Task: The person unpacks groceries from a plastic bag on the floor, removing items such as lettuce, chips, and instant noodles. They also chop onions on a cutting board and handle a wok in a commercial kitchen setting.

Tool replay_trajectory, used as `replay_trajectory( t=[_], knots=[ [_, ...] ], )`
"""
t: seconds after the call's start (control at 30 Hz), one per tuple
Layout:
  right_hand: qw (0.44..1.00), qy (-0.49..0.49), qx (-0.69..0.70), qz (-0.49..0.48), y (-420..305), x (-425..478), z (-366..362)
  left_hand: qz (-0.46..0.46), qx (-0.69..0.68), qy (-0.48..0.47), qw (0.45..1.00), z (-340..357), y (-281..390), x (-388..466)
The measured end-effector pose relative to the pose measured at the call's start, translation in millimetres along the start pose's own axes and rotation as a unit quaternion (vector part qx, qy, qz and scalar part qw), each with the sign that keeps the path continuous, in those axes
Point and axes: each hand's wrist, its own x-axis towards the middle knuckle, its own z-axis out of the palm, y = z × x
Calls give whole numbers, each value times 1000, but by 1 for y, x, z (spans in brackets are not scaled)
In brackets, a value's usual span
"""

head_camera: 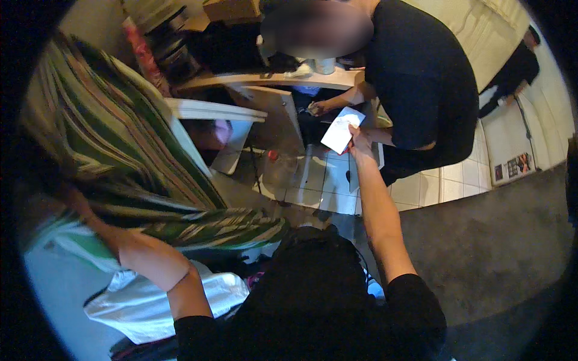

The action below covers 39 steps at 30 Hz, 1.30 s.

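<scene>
My right hand (pixel 360 141) grips a white paper or thin booklet (pixel 342 131) near its lower right edge, with a small red thing under it. My left arm reaches to the far left, where my left hand (pixel 77 204) is dark and blurred beside a striped green, brown and cream cloth (pixel 131 131). Its fingers cannot be made out. A green and white cloth (pixel 83 241) lies below the left wrist, and a white cloth (pixel 207 289) is under the forearm. Just beyond the paper, a co-worker in black bends over an open cabinet, one hand (pixel 319 108) at its opening.
A wooden counter (pixel 253 82) with items on it curves behind an open cabinet door (pixel 275 113). A white shelf edge (pixel 216 110) juts out at left. White floor tiles (pixel 334 180) and a dark surface (pixel 487 252) lie at right. Another person (pixel 515 67) is further off.
</scene>
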Motion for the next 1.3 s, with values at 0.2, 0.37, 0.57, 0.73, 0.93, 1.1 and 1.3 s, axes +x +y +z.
replay_trajectory(
  t=[0.2,0.37,0.57,0.73,0.93,1.1,1.3],
  knots=[
    [991,0,-134,-13,-2,-47,28,32,8,-90,995,-18,5,-31],
    [964,128,-233,1,-30,-46,-33,13,-74,-170,983,15,20,-108],
    [999,-2,17,-47,-4,-63,1,53,-85,-203,974,-37,22,-145],
    [999,-17,34,15,7,-53,-21,61,-98,-226,967,-88,32,-169],
    [986,73,0,-149,-33,-62,-74,19,-165,-297,940,-123,47,-242],
    [965,6,-163,-207,47,-148,-46,3,-149,-343,927,-170,52,-257],
    [633,-457,-567,-262,285,-342,-48,-53,-118,-399,908,-243,49,-289]
  ],
)
